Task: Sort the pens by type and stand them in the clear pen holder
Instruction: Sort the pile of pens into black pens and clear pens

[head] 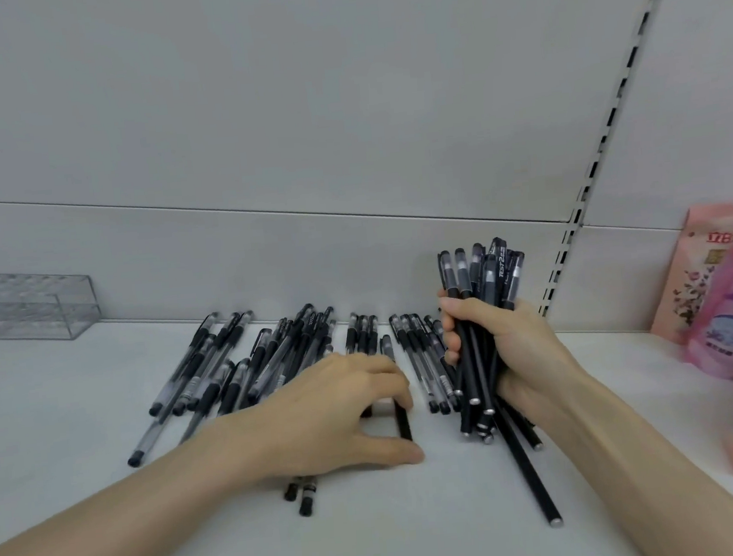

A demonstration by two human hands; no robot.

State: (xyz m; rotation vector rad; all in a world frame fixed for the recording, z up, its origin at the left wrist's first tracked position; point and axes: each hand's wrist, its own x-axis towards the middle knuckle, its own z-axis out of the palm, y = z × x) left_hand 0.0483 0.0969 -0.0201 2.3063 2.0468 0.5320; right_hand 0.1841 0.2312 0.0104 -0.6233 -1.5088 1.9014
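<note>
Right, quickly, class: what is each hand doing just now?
Left hand: pinches a single black pen.
Right hand: grips an upright bundle of black pens.

The shelf (103, 434) is a white, flat panel that meets a grey back panel (265, 251) at the rear.

- Far left, rear: a clear pen holder (26, 307) stands against the back panel, well apart from the other items.
- Centre, rear: loose pens (274, 357) lie flat in overlapping clusters – clear barrels, black grips and caps – with their far ends near the back panel.
- Centre, front: two pen ends (302, 496) point toward the shelf's front edge.
- Right of centre: a long matte black pen (528, 472) lies at an angle, its silver end nearest the front.
- Far right: pink packets (720, 291) stand on the shelf, blurred.
</note>
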